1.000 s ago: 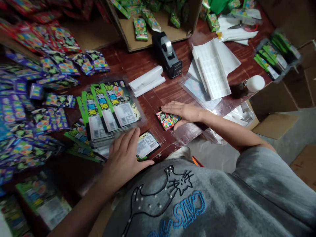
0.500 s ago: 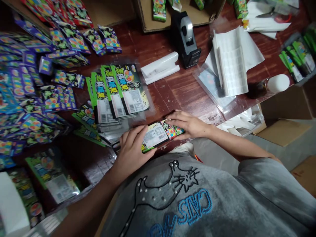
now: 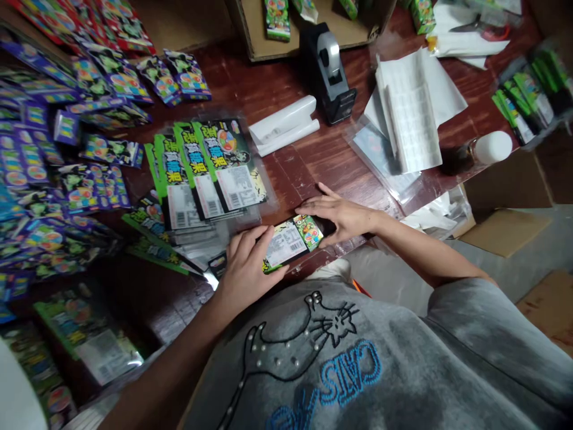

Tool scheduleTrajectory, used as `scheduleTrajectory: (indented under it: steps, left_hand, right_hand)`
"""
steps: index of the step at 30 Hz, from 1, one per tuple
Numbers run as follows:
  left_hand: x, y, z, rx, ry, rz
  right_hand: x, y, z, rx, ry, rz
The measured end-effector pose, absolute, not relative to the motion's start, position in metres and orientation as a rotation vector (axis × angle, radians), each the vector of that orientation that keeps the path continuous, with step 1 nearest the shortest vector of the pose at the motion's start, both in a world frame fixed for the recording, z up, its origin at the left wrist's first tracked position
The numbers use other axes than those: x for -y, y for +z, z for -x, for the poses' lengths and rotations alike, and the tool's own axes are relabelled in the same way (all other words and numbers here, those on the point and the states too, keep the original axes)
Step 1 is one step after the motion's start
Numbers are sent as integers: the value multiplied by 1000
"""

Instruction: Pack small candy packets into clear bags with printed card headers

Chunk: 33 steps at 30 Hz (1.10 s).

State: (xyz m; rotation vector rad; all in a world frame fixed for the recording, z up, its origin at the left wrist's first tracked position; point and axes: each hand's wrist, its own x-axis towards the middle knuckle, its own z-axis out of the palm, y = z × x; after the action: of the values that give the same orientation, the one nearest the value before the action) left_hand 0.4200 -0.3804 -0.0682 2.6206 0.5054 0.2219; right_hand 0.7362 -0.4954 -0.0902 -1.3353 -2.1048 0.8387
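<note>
Head view: left of the stack of printed bags (image 3: 237,185), many purple boxes (image 3: 110,149) lie loose, apparently left to handle. On the wearer's side of the stack, the left hand (image 3: 248,257) lies curved over one bag (image 3: 283,246); whether it grips cannot be told. Right of the stack's near edge, a green box (image 3: 308,232) sits at that bag's right end, the right hand (image 3: 344,220) bent around it, grip unclear. This bag looks unfinished; whether the box is inside cannot be told.
</note>
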Motion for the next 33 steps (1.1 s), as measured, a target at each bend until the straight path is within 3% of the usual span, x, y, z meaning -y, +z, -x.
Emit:
scheduleTrajectory:
  steps: [11, 18, 23, 29, 33]
  left_hand:
    - [376, -64, -427, -601, 336, -2603]
    - [373, -52, -435, -683, 466, -2594]
    - [378, -49, -445, -690, 513, -2557]
    - [380, -50, -465, -1014, 712, -2190]
    - [376, -69, -467, -940, 686, -1790]
  right_hand:
    - [466, -67, -754, 2146, 926, 1241]
    - [458, -43, -767, 2059, 730, 1327]
    - [459, -42, -750, 2142, 872, 1207]
    - [454, -47, -717, 1624, 669, 1366]
    - [452, -58, -695, 1405, 710, 1443]
